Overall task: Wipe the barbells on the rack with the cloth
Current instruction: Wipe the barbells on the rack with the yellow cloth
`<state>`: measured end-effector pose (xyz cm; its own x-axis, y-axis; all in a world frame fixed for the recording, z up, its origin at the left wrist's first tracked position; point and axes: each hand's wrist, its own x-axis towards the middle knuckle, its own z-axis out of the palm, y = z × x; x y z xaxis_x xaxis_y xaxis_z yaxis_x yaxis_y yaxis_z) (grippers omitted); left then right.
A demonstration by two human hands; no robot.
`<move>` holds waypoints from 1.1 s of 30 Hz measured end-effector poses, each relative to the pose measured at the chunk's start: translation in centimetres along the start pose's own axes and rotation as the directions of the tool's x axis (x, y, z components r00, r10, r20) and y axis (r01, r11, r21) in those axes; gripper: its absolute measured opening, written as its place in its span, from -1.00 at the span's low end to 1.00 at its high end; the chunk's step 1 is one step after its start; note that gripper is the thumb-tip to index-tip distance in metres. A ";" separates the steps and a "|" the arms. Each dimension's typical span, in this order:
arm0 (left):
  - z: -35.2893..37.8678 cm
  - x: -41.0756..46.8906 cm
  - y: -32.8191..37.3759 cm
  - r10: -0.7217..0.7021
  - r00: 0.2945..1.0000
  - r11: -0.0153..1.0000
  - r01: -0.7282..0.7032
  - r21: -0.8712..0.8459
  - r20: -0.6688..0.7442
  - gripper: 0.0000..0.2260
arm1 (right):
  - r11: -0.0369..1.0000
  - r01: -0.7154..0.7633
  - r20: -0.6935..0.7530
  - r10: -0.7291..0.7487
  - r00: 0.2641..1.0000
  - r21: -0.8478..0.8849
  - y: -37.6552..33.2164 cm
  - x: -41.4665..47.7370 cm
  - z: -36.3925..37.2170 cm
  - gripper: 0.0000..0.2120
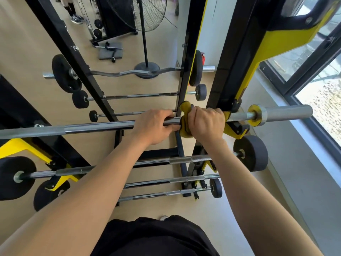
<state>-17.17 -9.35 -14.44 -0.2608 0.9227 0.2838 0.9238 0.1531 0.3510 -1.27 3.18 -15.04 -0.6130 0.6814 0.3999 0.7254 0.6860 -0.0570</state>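
A long steel barbell [83, 128] lies across the black and yellow rack [238, 93] at chest height. My left hand [154, 126] grips the bare bar near its middle. Right beside it, my right hand [207, 122] grips a yellow cloth [184, 109] wrapped round the same bar, close to the rack's right upright. The bar's thick sleeve [287, 112] sticks out past the rack on the right. Below hang several shorter barbells with black end weights, such as the one at mid height [184, 160].
A mirror behind the rack reflects a curl bar [118, 73], smaller barbells, a standing fan [147, 13] and a person's feet at the top left. A window [323, 100] runs along the right. Pale floor lies beneath.
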 end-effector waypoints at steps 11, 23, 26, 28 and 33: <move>-0.6 0.6 0.4 -0.070 0.987 0.997 0.068 0.019 0.142 -0.73 | 0.990 0.122 -0.174 -0.107 0.979 0.073 0.3 -3.6 0.9 -0.69; 0.3 0.2 0.9 -0.143 0.990 0.982 0.141 0.127 0.002 -0.49 | 0.994 -0.097 0.169 0.087 0.982 0.051 1.2 0.8 -2.4 -0.67; 0.8 0.4 1.3 -0.151 0.987 0.977 0.157 0.144 -0.049 -0.51 | 0.999 -0.006 0.052 0.003 0.999 0.054 2.5 -2.3 -2.2 -0.84; 1.1 0.6 2.0 -0.170 0.980 0.971 0.184 0.155 -0.103 -0.53 | 0.995 0.023 -0.042 -0.019 0.999 0.093 3.7 -3.5 -2.9 -0.89; 2.0 1.4 3.9 -0.130 0.982 0.987 0.142 0.077 -0.140 -0.71 | 0.936 -0.344 -0.215 0.352 0.911 0.074 7.3 -3.1 -5.2 -0.74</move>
<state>-13.39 -6.77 -14.48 -0.4155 0.8364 0.3575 0.8962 0.3093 0.3181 7.53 4.72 -11.98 -0.2363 0.8074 0.5407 0.8664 0.4270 -0.2589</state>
